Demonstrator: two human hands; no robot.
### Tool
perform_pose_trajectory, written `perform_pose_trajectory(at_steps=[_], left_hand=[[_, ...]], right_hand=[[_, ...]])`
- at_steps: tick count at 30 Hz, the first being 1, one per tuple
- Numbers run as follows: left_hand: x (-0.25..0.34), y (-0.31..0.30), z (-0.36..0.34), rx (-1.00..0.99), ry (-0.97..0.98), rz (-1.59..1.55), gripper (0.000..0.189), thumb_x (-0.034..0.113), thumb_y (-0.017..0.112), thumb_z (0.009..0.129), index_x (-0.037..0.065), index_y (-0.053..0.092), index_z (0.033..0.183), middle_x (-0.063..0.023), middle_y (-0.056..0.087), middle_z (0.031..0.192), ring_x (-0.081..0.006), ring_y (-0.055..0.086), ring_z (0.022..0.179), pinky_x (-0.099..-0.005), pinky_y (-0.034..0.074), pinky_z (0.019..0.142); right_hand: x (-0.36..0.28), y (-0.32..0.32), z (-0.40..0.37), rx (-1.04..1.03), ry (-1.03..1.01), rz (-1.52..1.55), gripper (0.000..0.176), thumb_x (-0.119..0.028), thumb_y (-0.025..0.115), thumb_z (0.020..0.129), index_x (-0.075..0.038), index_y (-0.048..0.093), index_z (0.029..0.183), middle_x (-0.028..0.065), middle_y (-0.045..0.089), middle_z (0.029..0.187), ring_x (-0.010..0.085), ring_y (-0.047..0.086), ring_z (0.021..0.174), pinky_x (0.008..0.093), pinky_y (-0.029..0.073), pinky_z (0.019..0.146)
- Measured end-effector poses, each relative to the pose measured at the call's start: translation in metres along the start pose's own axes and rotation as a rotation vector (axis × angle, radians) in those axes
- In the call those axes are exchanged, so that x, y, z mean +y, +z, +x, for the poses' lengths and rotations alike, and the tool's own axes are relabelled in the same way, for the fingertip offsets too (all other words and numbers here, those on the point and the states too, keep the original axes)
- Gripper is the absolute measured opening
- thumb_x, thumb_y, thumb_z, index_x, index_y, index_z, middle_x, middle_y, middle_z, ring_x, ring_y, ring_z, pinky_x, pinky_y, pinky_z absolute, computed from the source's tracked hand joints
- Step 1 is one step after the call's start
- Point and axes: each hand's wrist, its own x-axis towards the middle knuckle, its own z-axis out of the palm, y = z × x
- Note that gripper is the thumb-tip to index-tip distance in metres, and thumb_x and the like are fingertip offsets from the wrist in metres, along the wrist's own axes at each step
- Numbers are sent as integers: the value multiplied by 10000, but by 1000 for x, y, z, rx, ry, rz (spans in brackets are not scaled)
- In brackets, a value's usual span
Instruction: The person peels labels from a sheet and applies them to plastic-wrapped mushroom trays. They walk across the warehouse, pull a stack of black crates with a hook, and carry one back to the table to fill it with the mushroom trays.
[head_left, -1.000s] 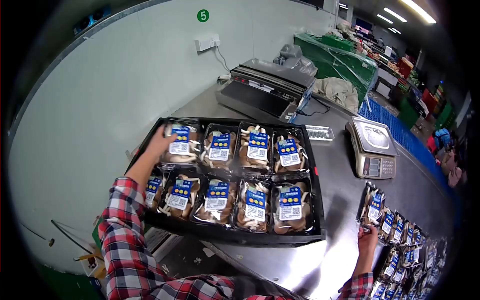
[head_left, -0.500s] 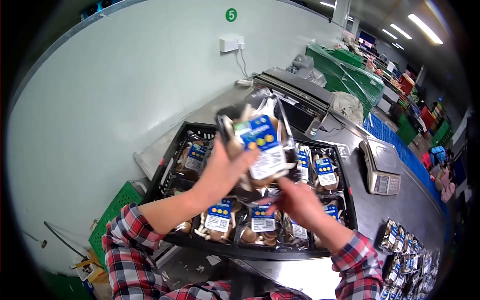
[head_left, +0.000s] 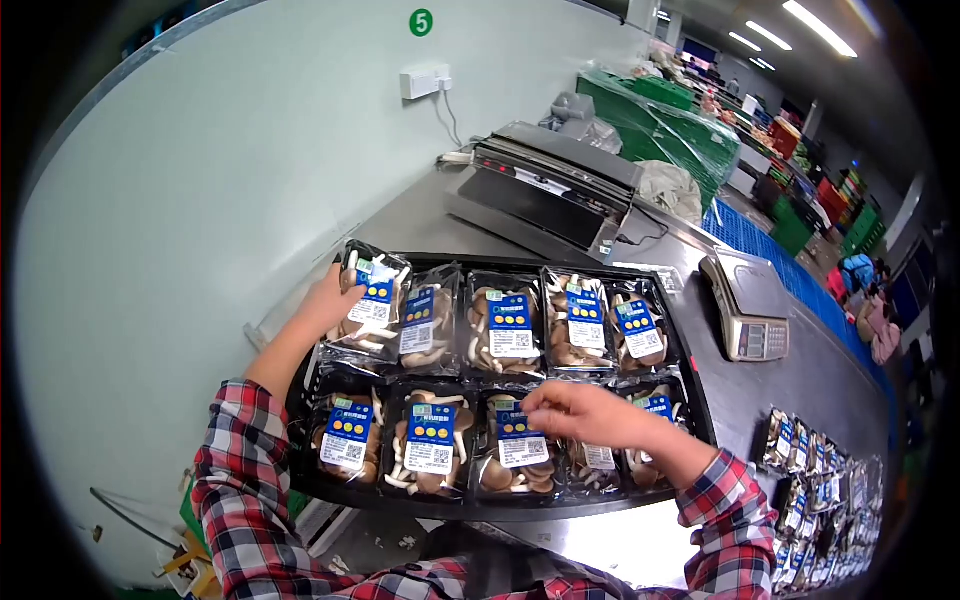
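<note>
My left hand (head_left: 328,300) grips a film-wrapped pack of mushrooms (head_left: 372,312) by its left side, thumb on top, at the back left corner of the black crate (head_left: 500,508). This pack sits a little tilted and higher than its neighbours. My right hand (head_left: 575,412) hovers over the front row with its fingers curled together and nothing visible in them. Below it lies another mushroom pack (head_left: 515,455), partly covered by the fingers. Two rows of such packs fill the crate, each with a blue and white label.
Behind the crate stands a wrapping machine (head_left: 545,195) by the wall. A digital scale (head_left: 745,305) stands to the right on the metal table (head_left: 668,250). More mushroom packs (head_left: 815,480) are stacked at the lower right. Green crates (head_left: 650,130) under plastic film stand further back.
The mushroom pack held up in both hands has come down into the crate's back left corner. My right hand has let go of it and moved over the front row. The view has shifted slightly.
</note>
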Motion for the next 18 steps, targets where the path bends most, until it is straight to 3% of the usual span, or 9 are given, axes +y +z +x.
perform_pose_trajectory(at_steps=[2,3,4,6,7,9,12,14,18], left_hand=[[6,7,-8,89,24,174,628,265,639,739,7,362,1240,-224,461,1200,-366,498,1054,-407,418,872],[18,7,-17,257,186,304,675,238,628,748,25,295,1296,-224,346,1299,-382,424,1121,-420,400,900],[26,7,-22,223,207,356,669,230,628,750,25,303,1297,-223,329,1310,-382,396,1144,-417,387,916],[36,3,-27,149,253,472,657,215,628,752,25,317,1298,-221,296,1332,-382,341,1189,-410,361,949],[21,13,-20,290,366,569,601,210,637,751,53,387,1274,-220,301,1334,-381,294,1221,-412,309,993],[44,14,-25,316,457,669,539,299,630,758,129,461,1241,-175,311,1354,-374,266,1251,-502,237,1005],[50,17,-34,239,529,766,535,423,569,785,197,458,1258,-125,317,1376,-369,259,1262,-557,209,986],[32,18,-37,107,481,811,535,451,548,796,212,453,1265,-117,311,1384,-368,262,1262,-544,210,992],[24,16,-37,45,492,798,567,501,493,818,222,407,1304,-111,296,1395,-385,238,1271,-538,175,1014]], right_hand=[[8,-14,3,135,41,-49,255,-212,535,879,-23,536,1049,78,603,895,121,578,775,260,469,687],[18,-19,11,251,28,-123,270,-204,544,867,-23,523,1066,96,601,911,158,594,789,280,476,699],[20,-22,16,364,15,-197,289,-195,554,856,-24,510,1084,115,600,927,196,610,804,301,483,710],[12,-12,42,467,-77,-478,391,-175,567,825,-34,445,1168,179,510,1162,322,555,986,369,459,829],[13,-2,63,457,-321,-615,431,-179,581,807,-29,440,1185,188,447,1239,322,483,1098,371,409,914],[-4,21,104,403,-674,-728,496,-243,615,769,-39,447,1189,194,414,1275,330,407,1180,405,358,961],[8,48,150,329,-553,-998,506,-291,556,803,-96,431,1252,186,395,1305,333,365,1215,437,287,1001],[29,42,156,380,-437,-999,478,-258,538,808,-96,442,1247,183,391,1314,328,367,1215,440,267,1012],[47,36,140,454,-502,-891,453,-203,533,805,-92,450,1236,169,396,1314,313,362,1223,430,279,1006]])
